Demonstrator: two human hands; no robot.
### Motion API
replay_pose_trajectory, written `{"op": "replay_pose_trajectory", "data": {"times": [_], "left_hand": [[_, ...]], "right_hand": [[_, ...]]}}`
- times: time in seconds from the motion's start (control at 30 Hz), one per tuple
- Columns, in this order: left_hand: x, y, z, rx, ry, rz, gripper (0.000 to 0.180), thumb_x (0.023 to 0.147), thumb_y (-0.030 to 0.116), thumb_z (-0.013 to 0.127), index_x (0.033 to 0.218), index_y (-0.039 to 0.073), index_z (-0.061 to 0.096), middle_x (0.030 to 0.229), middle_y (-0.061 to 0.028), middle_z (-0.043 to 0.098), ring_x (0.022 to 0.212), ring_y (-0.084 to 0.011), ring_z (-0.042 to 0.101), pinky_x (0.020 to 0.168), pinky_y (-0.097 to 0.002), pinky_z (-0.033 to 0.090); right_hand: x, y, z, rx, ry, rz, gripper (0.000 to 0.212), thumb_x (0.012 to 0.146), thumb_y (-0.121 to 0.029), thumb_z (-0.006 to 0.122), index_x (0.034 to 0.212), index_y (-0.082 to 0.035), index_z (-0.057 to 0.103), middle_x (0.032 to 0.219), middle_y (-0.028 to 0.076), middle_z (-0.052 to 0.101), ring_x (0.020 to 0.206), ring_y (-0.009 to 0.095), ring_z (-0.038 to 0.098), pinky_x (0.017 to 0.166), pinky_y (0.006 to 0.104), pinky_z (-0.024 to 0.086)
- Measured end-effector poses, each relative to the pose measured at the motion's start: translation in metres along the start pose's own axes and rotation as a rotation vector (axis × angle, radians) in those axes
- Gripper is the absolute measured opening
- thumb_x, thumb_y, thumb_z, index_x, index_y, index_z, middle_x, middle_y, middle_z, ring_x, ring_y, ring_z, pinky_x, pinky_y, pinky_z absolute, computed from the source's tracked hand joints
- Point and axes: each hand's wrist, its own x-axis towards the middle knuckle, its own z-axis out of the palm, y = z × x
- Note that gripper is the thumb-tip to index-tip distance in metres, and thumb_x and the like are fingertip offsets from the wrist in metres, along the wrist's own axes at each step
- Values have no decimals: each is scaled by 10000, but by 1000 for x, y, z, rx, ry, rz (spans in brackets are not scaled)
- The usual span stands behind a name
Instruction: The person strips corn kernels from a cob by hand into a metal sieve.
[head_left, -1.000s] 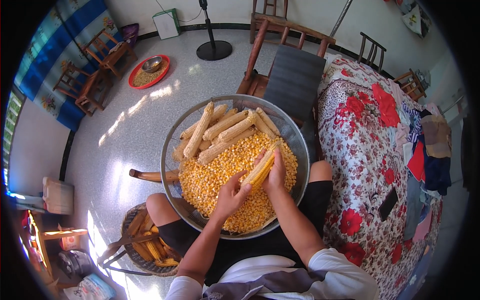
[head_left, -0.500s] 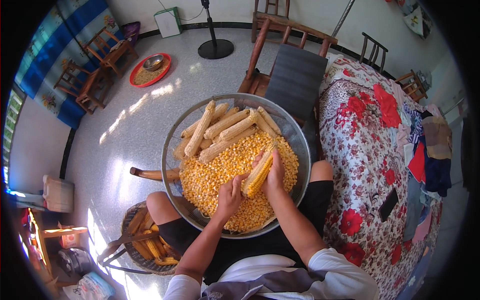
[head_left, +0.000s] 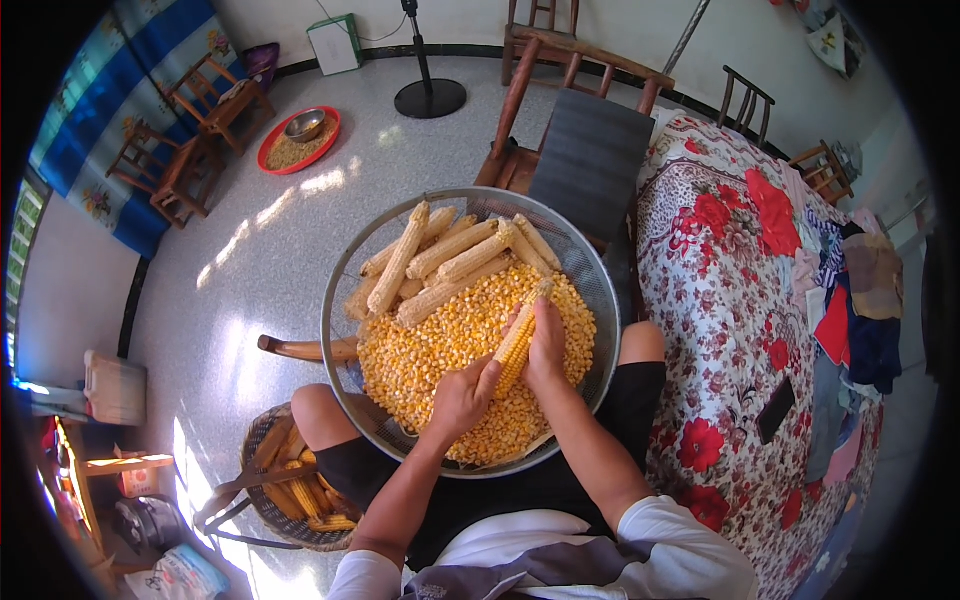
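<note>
Both hands on one corn cob (head_left: 520, 335), held over the round metal sieve basin (head_left: 345, 300) on the lap. Left hand (head_left: 460, 398) grip wrapped round the cob's lower end, right hand (head_left: 547, 345) grip closed on its middle. Loose kernels (head_left: 440, 350) fill the basin's near half; stripped cobs (head_left: 440, 255) are piled at its far edge. Wicker basket of cobs (head_left: 290, 480) on the floor, left.

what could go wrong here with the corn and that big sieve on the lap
The round mesh sieve rests only on the person's thighs, so it could tip and spill the loose kernels. Kernels may also fly over its rim onto the floor as both hands, left hand and right hand, work the corn cob.
</note>
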Motion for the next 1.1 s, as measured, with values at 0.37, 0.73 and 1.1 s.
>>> {"op": "replay_pose_trajectory", "data": {"times": [0.37, 0.73, 1.1], "left_hand": [[-1, -10, 7, 65, 62, 23, 427, 1023, 365, 435, 1101, 28, 686, 645, -235, 620, 633, -399, 645, 597, -462, 493], [1, -11, 3, -82, 68, -131, 431, 1018, 373, 457, 983, 14, 692, 591, -183, 607, 580, -346, 644, 573, -428, 496], [1, -1, 2, 86, 5, 42, 428, 995, 390, 495, 829, 29, 654, 652, -220, 611, 614, -408, 619, 576, -468, 478]], "right_hand": [[1, -3, -2, -98, -43, -4, 267, 1027, -336, 454, 1083, -75, 466, 918, 81, 586, 699, 169, 589, 615, 328, 539], [-2, -1, -1, -83, -122, 58, 260, 1014, -326, 468, 1040, -69, 491, 895, 86, 583, 705, 169, 596, 608, 331, 544], [-7, 1, 4, -192, -145, 8, 241, 1019, -305, 474, 1042, -66, 481, 868, 80, 594, 648, 156, 589, 590, 324, 539]]}}
